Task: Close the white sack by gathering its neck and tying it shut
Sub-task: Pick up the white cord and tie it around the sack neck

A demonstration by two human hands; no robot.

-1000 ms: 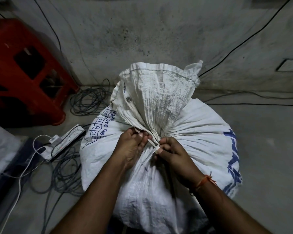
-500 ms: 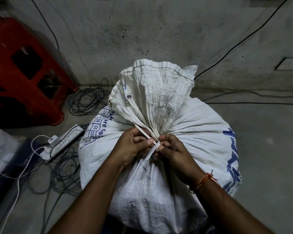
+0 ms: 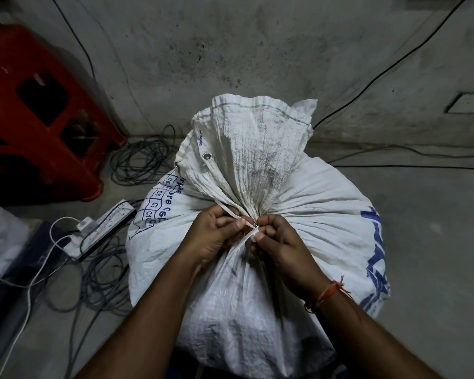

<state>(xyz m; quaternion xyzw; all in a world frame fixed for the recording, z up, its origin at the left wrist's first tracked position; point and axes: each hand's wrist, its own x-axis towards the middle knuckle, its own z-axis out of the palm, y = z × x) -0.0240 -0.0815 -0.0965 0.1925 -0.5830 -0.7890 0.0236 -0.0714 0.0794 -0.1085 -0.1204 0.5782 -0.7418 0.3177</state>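
One white sack [image 3: 298, 214] stands full on the concrete floor [image 3: 435, 242], filling the middle of the view, its far side close to the wall [image 3: 257, 50]. Its neck [image 3: 253, 206] is gathered into tight pleats, and the loose mouth fans upward above the cinch, with one metal eyelet [image 3: 207, 156] showing on the left fold. One red stool [image 3: 39, 110] stands at the left, against the wall and apart from the sack. One coil of dark cable [image 3: 141, 160] lies between stool and sack, and more cable loops across the floor at the lower left. One power strip [image 3: 101, 228] rests just beside the sack's left edge. The floor to the sack's right is bare apart from two thin wires along the wall's foot.

Two hands meet at the neck. The left hand [image 3: 216, 233] is curled, pinching one white tie strip [image 3: 230, 212] that runs from the cinch across its fingers. The right hand [image 3: 281, 239] is also curled, thumb and forefinger nipping the strip's other end [image 3: 251, 235] just below the cinch. One orange thread [image 3: 329, 292] circles the right wrist.
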